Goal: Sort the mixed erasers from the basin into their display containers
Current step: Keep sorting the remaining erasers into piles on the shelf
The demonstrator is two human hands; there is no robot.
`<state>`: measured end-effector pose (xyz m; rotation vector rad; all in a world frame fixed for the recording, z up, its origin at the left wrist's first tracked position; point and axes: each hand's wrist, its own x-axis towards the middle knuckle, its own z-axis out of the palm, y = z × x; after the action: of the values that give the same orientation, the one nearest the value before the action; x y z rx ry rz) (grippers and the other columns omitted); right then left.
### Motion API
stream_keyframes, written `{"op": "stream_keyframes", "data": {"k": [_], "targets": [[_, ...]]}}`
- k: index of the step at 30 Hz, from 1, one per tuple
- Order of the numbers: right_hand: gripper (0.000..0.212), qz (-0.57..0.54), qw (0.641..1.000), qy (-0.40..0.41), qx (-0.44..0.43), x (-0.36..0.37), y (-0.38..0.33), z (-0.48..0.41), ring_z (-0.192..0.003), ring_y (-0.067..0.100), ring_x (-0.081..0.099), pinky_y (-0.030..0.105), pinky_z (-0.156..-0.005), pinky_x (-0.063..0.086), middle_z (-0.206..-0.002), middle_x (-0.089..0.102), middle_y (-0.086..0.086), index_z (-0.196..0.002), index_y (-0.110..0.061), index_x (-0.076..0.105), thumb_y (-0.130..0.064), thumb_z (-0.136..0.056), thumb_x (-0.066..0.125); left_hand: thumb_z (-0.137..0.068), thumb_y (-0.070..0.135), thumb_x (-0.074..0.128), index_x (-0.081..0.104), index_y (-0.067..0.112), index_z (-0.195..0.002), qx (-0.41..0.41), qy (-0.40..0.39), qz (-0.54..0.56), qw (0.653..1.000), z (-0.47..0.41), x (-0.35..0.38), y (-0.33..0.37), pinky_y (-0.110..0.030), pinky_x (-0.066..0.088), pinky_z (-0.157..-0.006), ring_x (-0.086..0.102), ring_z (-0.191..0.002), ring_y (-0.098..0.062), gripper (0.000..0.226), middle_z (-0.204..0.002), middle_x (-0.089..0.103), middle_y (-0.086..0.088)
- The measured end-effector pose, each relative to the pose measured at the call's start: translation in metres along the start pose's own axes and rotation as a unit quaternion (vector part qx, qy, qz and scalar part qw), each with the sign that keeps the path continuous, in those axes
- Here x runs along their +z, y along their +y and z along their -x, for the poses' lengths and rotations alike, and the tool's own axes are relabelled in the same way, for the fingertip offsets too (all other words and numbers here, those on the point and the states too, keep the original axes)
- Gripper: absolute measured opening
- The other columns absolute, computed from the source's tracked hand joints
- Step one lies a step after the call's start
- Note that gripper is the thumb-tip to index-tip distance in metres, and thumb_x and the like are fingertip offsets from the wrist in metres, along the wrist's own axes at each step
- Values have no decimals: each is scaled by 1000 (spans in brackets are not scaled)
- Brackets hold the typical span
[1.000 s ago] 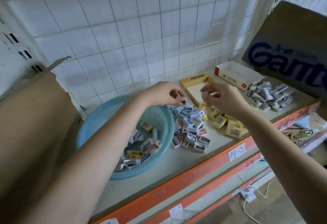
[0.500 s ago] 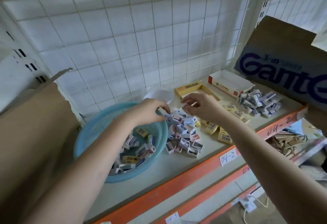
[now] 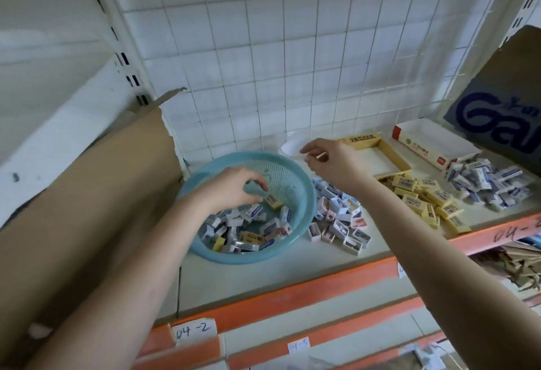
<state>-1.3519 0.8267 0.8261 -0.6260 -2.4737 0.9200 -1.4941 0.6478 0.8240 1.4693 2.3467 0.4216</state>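
While left hand (image 3: 234,188) curls over yellow eraser (image 3: 273,201) in basin (image 3: 311,194), grasp unclear; right hand (image 3: 330,162) hovers near rim, contents unclear. Risk: weak pinch drops eraser into pink pile (image 3: 339,217), mixing sorts.

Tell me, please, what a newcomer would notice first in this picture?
A round blue basin of mixed erasers sits on the shelf, and the left grip reaches in over a yellow eraser. To its right lie a white-pink heap, a yellow heap and a blue-white heap. Behind them stand a yellow box and a white box, seemingly empty.
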Motion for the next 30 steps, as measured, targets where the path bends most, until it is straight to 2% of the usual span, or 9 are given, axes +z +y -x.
{"op": "stream_keyframes", "data": {"k": [3,5,7,10,14,18,21,24,30], "targets": [[21,-3,999,-38,-33,15,-19,-3,-78,3,55,-2,-65,39,-91,63,-9,-105,-17,67,-12,-88,55,-83,27,71,59,41,-93,-35,9,0,999,14,-2,-12,-30,43,-86,55,-102,-13,20,-117,58,12],[21,10,996,-73,-53,24,-27,-6,-78,4,55,-4,-62,36,-96,65,-6,-106,-17,67,-12,-89,55,-84,24,70,64,31,-106,-54,11,-9,998,22,-1,-19,-23,35,-80,48,-101,-6,23,-112,55,12],[22,43,990,-116,-68,33,-31,-9,-80,6,57,1,-64,38,-103,66,-4,-108,-19,65,-13,-89,55,-85,25,69,63,27,-113,-73,0,-10,997,30,1,-25,-21,34,-78,49,-98,-5,28,-112,56,12],[31,125,971,-184,-90,46,-35,-13,-92,13,60,13,-79,39,-116,64,-1,-117,-19,63,-9,-88,55,-86,28,68,62,26,-117,-90,-23,1,996,40,5,-29,-20,37,-75,56,-100,-9,32,-119,61,7],[43,188,938,-274,-100,61,-41,-17,-116,15,51,17,-88,34,-131,56,-2,-128,-19,55,-7,-87,56,-86,28,68,58,23,-124,-101,-21,-20,994,48,10,-27,-25,44,-87,56,-110,-15,40,-124,60,3],[46,182,916,-341,-109,78,-43,-16,-104,12,49,21,-86,36,-124,57,-2,-127,-24,56,-15,-83,65,-84,25,69,53,23,-131,-108,-25,-36,993,44,13,-29,-25,43,-86,55,-109,-16,49,-126,59,2],[40,208,901,-355,-139,88,-39,-17,-103,20,54,25,-82,40,-116,58,1,-121,-22,62,-22,-81,69,-83,26,69,58,24,-124,-106,-20,-50,993,41,16,-30,-23,40,-75,54,-95,-11,42,-119,62,3],[30,197,909,-347,-118,89,-36,-19,-102,22,57,26,-79,41,-109,62,3,-114,-18,65,-25,-85,65,-84,28,69,61,24,-115,-113,-8,-42,993,40,19,-30,-23,37,-69,51,-88,-9,32,-109,62,6],[27,191,925,-300,-131,88,-36,-21,-96,19,57,25,-79,44,-107,63,3,-114,-16,65,-23,-88,61,-83,20,71,63,20,-116,-107,26,13,994,40,15,-32,-19,38,-75,52,-94,-7,34,-108,60,7]]}}
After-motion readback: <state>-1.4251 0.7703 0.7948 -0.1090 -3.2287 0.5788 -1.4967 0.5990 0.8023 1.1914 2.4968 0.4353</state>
